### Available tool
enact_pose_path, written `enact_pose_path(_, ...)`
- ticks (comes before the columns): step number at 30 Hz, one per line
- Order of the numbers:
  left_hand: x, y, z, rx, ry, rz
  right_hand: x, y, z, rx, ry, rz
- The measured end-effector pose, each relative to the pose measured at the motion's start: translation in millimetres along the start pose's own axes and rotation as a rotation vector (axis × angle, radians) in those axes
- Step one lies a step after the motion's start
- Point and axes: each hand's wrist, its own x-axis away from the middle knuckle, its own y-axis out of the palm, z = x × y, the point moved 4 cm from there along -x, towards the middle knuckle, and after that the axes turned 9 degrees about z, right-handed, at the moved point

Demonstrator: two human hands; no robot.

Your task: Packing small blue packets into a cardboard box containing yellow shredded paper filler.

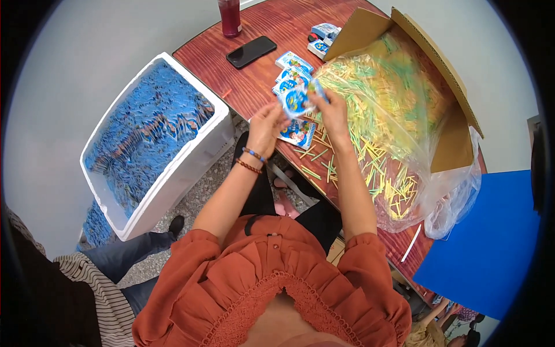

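A small flat blue-and-white packet (296, 103) is held up over the table's near edge, slightly blurred. My right hand (333, 115) grips its right side between thumb and fingers. At its lower left corner are the closed fingertips of my left hand (266, 126); whatever they pinch is partly hidden. Similar packets (293, 60) lie overlapping just beyond my hands, and another packet (297, 134) rests below them by the table edge. Beside my right hand, short thin yellow and green sticks (370, 153) spill from a large clear plastic bag (384, 87).
An opened cardboard box (454, 141) lies around the bag. A white foam box (173, 185) full of blue packets stands left of the table. Farther back are a phone (251, 52), a dark red bottle (230, 20) and more packets (325, 32). Another person's leg (130, 257) is at lower left.
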Motion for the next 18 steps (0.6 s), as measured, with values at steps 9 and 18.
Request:
enact_pose_path(9,-66.0,-22.2,13.3,-0.25,0.042,0.173,-81.1,46.6,22.5,0.839,-0.17,-0.082)
enact_pose_path(18,-77.3,-11.7,6.8,-0.397,0.04,0.184,-45.2,16.0,9.7,0.881,-0.408,0.138)
